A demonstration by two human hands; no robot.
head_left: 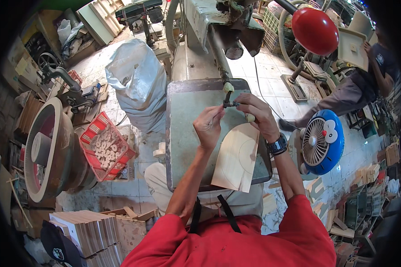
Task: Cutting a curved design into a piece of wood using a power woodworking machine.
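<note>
Both hands meet over the grey-green machine table point(187, 111), at a small dark metal fitting point(227, 103) below the machine's vertical rod. My left hand point(208, 126) is closed, its fingertips pinching the fitting's left side. From the right, my right hand point(259, 116), with a watch above it, pinches the fitting's other side. Yellowish wrapping point(228, 87) covers the rod just above. A pale wooden board point(237, 156) with a rounded far end and pencilled arcs lies flat on the table, partly under my right hand and overhanging the near edge.
A red lamp shade point(315, 31) hangs at the upper right. Beside the table are a blue fan point(321, 141) on the right and a large plastic sack point(137, 84) on the left. A red crate point(87, 144) holds wooden pieces. Another person's leg point(338, 100) extends in from the right.
</note>
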